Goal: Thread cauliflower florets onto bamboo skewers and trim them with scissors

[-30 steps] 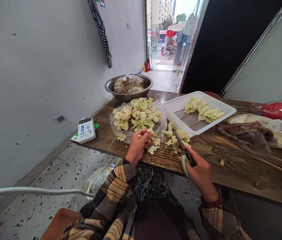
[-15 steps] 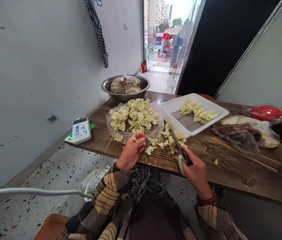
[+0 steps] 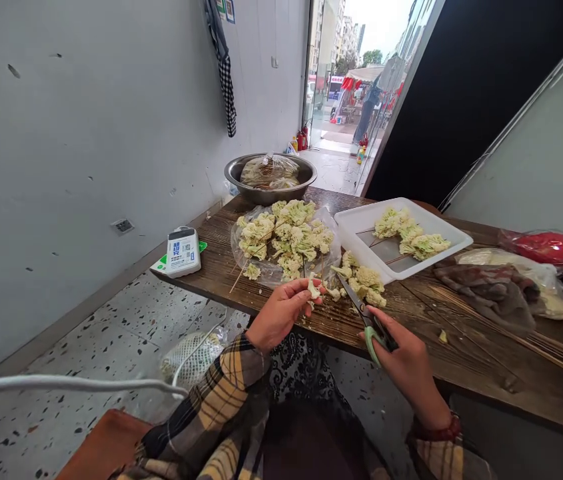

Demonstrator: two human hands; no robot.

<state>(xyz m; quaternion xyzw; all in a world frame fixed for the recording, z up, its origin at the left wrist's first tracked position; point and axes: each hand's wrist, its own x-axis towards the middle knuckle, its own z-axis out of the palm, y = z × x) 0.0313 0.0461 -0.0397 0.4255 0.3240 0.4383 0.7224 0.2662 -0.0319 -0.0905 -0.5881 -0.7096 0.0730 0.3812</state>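
Cauliflower floret (image 3: 314, 288), small and pale, is sitting in our left hand (image 3: 281, 313), just above the near edge of the desk (image 3: 491, 373). In the head view, we are pinching it between thumb and fingers; a thin dark stick (image 3: 304, 268) is showing just past the fingers, though we are not managing to tell whether the floret is threaded on it. Our right hand (image 3: 406, 353) is gripping the green handles of the scissors (image 3: 356, 301), whose blades are pointing toward loose florets (image 3: 367, 277) on the desk; we are not seeing clearly whether the blades are fully together. Beyond, a heap of florets (image 3: 294, 230) is lying on clear plastic (image 3: 274, 272), and skewered florets (image 3: 426, 245) are resting in a white tray (image 3: 361, 249), with bare skewers (image 3: 536, 343) lying to the right.

We are judging the step in hand to be readying a single floret for skewering. The next move, we are thinking, is calling for a light, steady pinch, and for keeping the blades clear of our left fingers.
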